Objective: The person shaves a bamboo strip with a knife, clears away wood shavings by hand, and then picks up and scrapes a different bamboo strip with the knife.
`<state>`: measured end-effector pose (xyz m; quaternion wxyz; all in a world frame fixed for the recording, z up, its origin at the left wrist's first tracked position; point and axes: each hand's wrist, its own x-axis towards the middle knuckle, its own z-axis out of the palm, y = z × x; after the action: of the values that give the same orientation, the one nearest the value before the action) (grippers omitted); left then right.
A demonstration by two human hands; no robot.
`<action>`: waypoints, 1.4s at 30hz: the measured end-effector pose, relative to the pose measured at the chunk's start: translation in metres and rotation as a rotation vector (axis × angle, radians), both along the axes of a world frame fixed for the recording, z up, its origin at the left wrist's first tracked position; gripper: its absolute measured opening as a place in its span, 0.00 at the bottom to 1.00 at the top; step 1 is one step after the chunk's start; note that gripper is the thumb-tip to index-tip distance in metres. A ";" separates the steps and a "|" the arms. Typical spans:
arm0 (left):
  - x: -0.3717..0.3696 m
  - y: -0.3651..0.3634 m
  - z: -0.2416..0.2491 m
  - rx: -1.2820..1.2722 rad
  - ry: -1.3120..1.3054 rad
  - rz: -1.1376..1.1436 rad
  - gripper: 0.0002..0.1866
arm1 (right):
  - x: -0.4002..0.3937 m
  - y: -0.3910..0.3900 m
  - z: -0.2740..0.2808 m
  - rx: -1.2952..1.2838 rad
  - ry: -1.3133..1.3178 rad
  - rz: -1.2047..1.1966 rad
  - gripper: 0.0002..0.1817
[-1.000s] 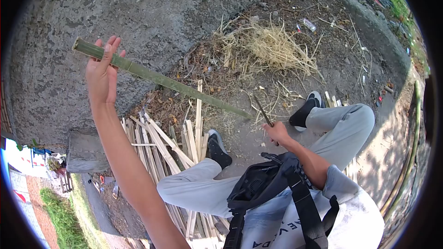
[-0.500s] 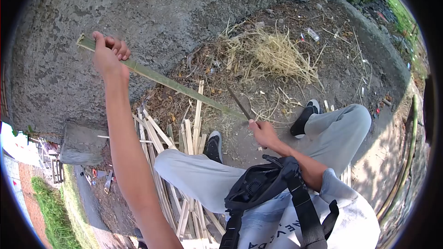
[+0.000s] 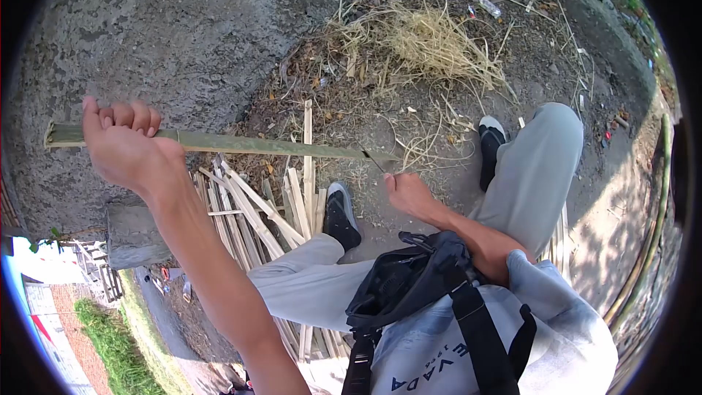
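Observation:
My left hand (image 3: 131, 135) is wrapped round a long green bamboo strip (image 3: 270, 147) close to its left end. The strip lies nearly level across the view, its thin far end reaching toward my right hand. In my closed right hand (image 3: 409, 194) is a knife (image 3: 376, 164), its dark blade crossing the bamboo strip near that far end. Part of the blade is hidden by the strip, and the handle is covered by my fingers.
Pale split bamboo pieces (image 3: 245, 208) lie heaped beside my left leg. A pile of straw-coloured shavings (image 3: 439, 44) sits on the dirt ahead. Behind the strip rises a rough concrete surface (image 3: 168, 44). A black waist bag (image 3: 409, 278) hangs at my front; long poles (image 3: 651, 212) lie to the right.
My left hand has moved left and down with the bamboo strip, which is now nearly level. The knife has shifted slightly left, its blade now crossing the strip near the far end.

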<state>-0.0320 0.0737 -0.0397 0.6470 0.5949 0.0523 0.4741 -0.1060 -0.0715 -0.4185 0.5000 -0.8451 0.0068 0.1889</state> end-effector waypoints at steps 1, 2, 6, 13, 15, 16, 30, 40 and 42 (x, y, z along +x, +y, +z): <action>-0.001 0.001 0.000 0.014 -0.012 -0.030 0.20 | 0.001 -0.005 0.015 0.021 -0.011 0.012 0.29; -0.003 0.005 0.000 0.022 -0.014 -0.052 0.20 | -0.002 -0.009 0.030 0.036 -0.012 0.033 0.30; -0.012 0.008 -0.004 0.034 -0.042 -0.127 0.20 | -0.001 0.000 0.061 0.166 -0.071 0.035 0.32; -0.020 0.015 -0.007 0.082 -0.056 -0.175 0.20 | -0.004 0.004 0.044 0.259 0.011 -0.017 0.33; -0.016 0.011 -0.006 0.144 -0.056 -0.163 0.20 | -0.003 0.007 0.034 0.294 0.017 -0.029 0.33; -0.018 0.009 -0.007 0.134 -0.045 -0.164 0.19 | -0.002 0.014 0.008 0.278 0.128 -0.069 0.34; -0.026 -0.002 -0.005 0.139 -0.065 -0.199 0.20 | -0.002 0.010 0.026 0.195 0.024 -0.034 0.35; -0.021 0.024 -0.007 0.049 -0.047 -0.066 0.21 | -0.002 0.014 0.028 0.162 0.005 0.067 0.36; -0.023 0.027 -0.007 0.042 -0.038 -0.074 0.21 | -0.004 0.017 0.022 0.184 0.063 0.061 0.36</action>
<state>-0.0550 0.1002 -0.0468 0.6523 0.6006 0.0079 0.4622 -0.1100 -0.0550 -0.3964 0.5689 -0.7892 -0.0203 0.2304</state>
